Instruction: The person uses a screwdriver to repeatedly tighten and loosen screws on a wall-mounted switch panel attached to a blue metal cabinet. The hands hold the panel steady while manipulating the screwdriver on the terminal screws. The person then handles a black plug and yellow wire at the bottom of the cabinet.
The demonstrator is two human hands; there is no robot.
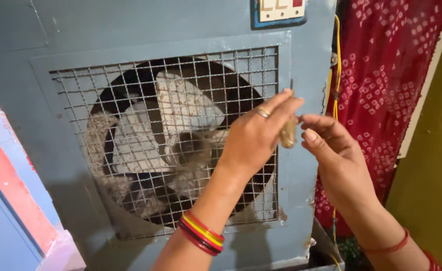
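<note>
Two hands raised before a grey-blue metal air cooler (45, 100), both cut off at the forearm by the lower frame edge. Left hand (258, 133), ringed, with red and yellow bangles (201, 233) at the wrist, fingers drawn together and pinching a small brownish translucent handle (288, 134), likely a screwdriver's; tip hidden behind the fingers, hard to make out against the cooler's right front edge. Right hand (336, 155) just beside, thumb and forefinger closing on the same handle from the right, a thin red thread at its wrist. Behind the hands, a wire mesh grille (130, 90) over dusty fan blades (180, 108), the hub partly hidden by the left wrist. Above, a switch panel (280, 11) cropped by the top edge. Along the cooler's right side, a yellow wire (338, 55) running down, its lower end lost behind the right arm. Further right, a red dotted cloth (386, 70) hanging close, leaving little room there; more open space at left, beside a red-and-blue wall (5, 190).
</note>
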